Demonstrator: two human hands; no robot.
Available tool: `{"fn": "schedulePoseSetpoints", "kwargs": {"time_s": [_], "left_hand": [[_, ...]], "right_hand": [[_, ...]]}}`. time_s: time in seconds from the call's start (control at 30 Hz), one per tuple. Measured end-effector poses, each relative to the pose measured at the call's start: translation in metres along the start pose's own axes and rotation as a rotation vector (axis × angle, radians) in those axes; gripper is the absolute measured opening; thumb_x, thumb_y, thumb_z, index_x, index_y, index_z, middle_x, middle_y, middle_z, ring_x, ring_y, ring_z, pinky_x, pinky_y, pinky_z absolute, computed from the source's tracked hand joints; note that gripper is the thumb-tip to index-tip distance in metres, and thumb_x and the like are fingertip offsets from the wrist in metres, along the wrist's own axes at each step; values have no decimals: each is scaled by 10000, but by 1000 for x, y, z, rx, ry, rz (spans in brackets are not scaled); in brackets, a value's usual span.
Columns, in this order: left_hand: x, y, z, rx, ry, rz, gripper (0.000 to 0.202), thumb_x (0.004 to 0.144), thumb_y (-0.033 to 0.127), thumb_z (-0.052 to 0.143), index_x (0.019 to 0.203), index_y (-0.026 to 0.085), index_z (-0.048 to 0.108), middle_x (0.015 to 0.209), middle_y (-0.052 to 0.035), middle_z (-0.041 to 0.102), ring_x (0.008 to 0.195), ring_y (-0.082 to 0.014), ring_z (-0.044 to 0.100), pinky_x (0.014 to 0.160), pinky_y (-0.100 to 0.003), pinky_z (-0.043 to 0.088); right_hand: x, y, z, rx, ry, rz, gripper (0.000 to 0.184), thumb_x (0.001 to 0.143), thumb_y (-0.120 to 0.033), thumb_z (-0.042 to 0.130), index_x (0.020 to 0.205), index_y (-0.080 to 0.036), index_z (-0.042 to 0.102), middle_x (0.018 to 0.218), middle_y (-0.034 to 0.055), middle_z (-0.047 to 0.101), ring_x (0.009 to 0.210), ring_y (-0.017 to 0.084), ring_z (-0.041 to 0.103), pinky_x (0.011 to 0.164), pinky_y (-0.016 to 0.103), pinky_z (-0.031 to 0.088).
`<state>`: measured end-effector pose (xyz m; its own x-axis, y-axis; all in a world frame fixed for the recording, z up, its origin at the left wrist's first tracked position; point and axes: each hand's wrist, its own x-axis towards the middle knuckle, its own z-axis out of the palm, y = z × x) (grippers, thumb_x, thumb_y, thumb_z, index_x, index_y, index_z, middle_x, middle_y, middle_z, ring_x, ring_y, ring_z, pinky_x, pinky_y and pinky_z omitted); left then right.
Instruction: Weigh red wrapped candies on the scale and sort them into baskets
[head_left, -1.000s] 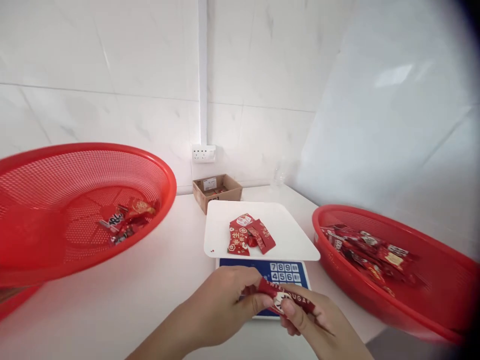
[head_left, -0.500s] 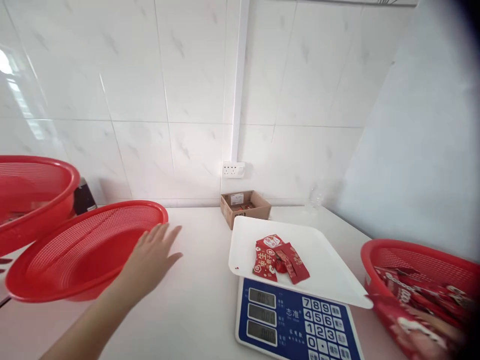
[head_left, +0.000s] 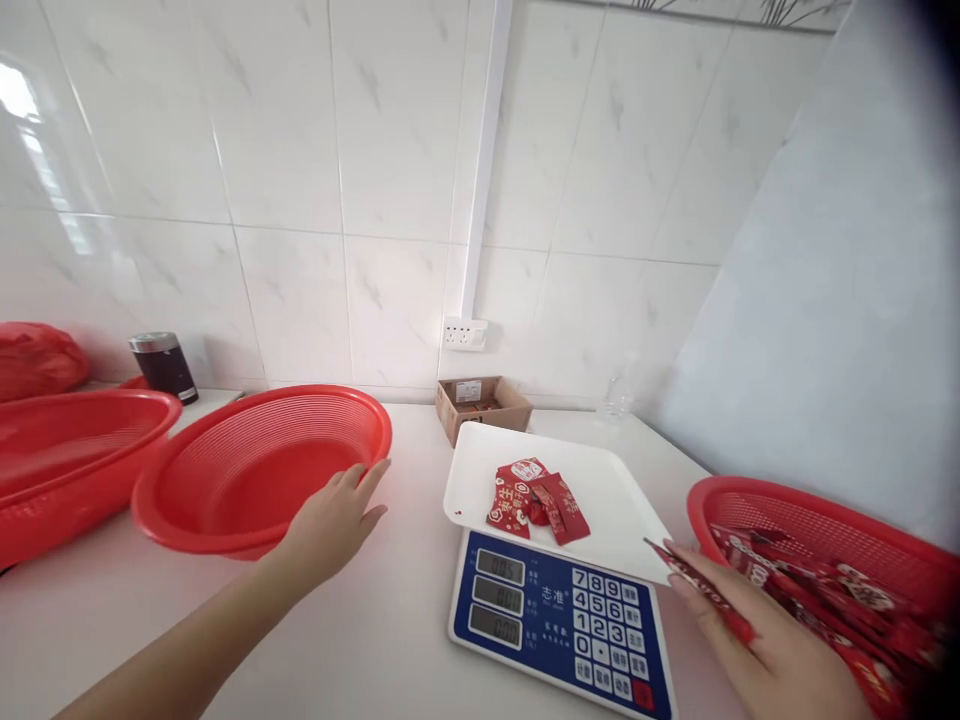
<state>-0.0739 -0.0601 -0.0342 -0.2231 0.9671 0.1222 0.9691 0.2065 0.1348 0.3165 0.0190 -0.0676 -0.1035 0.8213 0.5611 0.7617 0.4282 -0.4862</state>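
My left hand (head_left: pixel 334 525) lies with fingers stretched out at the right rim of a red plastic basket (head_left: pixel 184 535), seemingly touching it; nothing is in its grip. The inside of that basket shows bare red plastic. At the right, my right hand (head_left: pixel 757 625) pinches a slim red packet (head_left: pixel 709 597) just beside the white tray (head_left: pixel 600 480) of a digital scale (head_left: pixel 559 625). Several red packets (head_left: pixel 568 510) with printed lettering lie in a small pile on the tray. Behind my right hand, another red basket (head_left: pixel 705 495) holds many similar packets (head_left: pixel 832 600).
A third red basket (head_left: pixel 90 410) stands at far left, near a red plastic bag (head_left: pixel 37 360) and a dark, silver-lidded cup (head_left: pixel 163 367). Against the tiled wall are a small open cardboard box (head_left: pixel 484 405) and a clear plastic container (head_left: pixel 617 397). A socket (head_left: pixel 465 333) sits above.
My right hand has moved left from the right-hand basket to the tray's edge with a red packet. The middle basket sits further right and flatter; the far-left basket appears lower.
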Motion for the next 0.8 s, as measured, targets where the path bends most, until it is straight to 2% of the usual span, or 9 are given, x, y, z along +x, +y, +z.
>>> {"fn": "schedulePoseSetpoints", "kwargs": {"time_s": [0.13,0.3,0.4,0.5,0.6,0.67,0.73,0.8], "left_hand": [[1,10,1,-6,-30,75,535,912,317,319,1438,220,292,1338,-108,511,1143,-270,526,793,-381,491],[-2,9,4,18,-65,96,550,892,326,338,1435,246,308,1373,-111,499,1140,-294,538,812,-435,483],[-3,9,3,7,-82,99,557,889,341,341,1437,245,308,1396,-114,481,1142,-303,544,833,-461,480],[-4,12,0,-61,-108,99,568,889,365,362,1440,242,301,1405,-111,478,1181,-304,532,884,-476,471],[-4,14,-1,-162,-115,112,578,892,403,382,1443,255,291,1447,-93,433,1303,-292,428,993,-482,413],[-2,13,-3,-238,-104,126,607,890,466,392,1452,278,261,1516,-74,321,1386,-286,297,1057,-484,354],[2,12,-7,-321,-81,138,654,880,542,387,1463,295,221,1557,-62,212,1417,-285,213,1086,-475,320],[8,12,-14,-384,-67,135,696,871,597,363,1468,279,201,1559,-74,201,1415,-286,219,1096,-461,308]], "right_hand": [[1,-24,1,11,-81,8,422,801,-548,510,1009,-251,726,1067,46,719,959,265,687,768,339,595],[-3,-24,0,106,-98,75,419,788,-545,536,998,-241,733,1024,49,731,915,251,702,732,298,600],[-3,-27,7,187,-154,111,443,785,-557,538,1031,-238,723,1053,49,723,919,244,701,738,295,599],[1,-48,20,223,-211,46,410,790,-540,555,1050,-266,713,1062,36,722,959,244,689,793,311,585],[4,-80,33,253,-228,-58,352,840,-488,525,1068,-287,701,1083,28,714,1015,237,666,886,345,547],[4,-97,39,278,-234,-107,349,868,-474,490,1083,-286,690,1112,27,702,1040,230,653,909,364,535],[4,-103,40,276,-250,-135,353,879,-469,476,1105,-287,677,1137,26,691,1062,225,641,916,373,530],[4,-98,35,252,-266,-126,354,880,-466,479,1119,-284,667,1148,28,685,1076,225,633,922,375,526]]}}
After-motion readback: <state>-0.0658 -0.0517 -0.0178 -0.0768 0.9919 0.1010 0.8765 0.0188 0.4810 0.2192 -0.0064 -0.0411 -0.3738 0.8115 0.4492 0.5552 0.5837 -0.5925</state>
